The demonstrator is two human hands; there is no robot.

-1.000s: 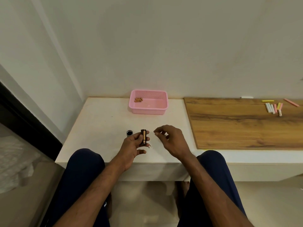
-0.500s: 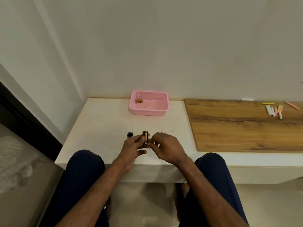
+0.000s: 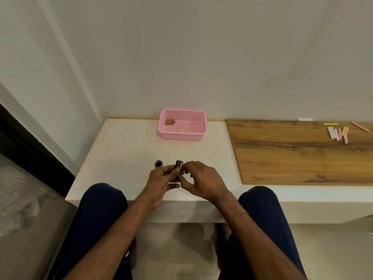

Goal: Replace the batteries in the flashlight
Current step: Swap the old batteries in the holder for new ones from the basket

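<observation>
My left hand (image 3: pixel 161 183) grips a small black battery holder (image 3: pixel 178 165) with gold-coloured batteries in it, held upright just above the white table's (image 3: pixel 121 156) front part. My right hand (image 3: pixel 204 181) meets it from the right, its thumb and fingertips pinched on the holder's upper side. What lies between those fingertips is hidden. A short silver tube with a dark opening, the flashlight body (image 3: pixel 158 164), stands on the table just left of my left hand. At the back, a pink basket (image 3: pixel 182 136) holds a few gold batteries (image 3: pixel 170 122) in its left corner.
A wooden board (image 3: pixel 292 156) covers the ledge to the right, with several coloured chalk sticks (image 3: pixel 339 133) at its far right. A wall runs close behind the basket. My knees sit against the table's front edge.
My right hand came in from the right, where it hovered with fingers apart, and closed its fingertips on the holder. My left hand kept the holder nearly still.
</observation>
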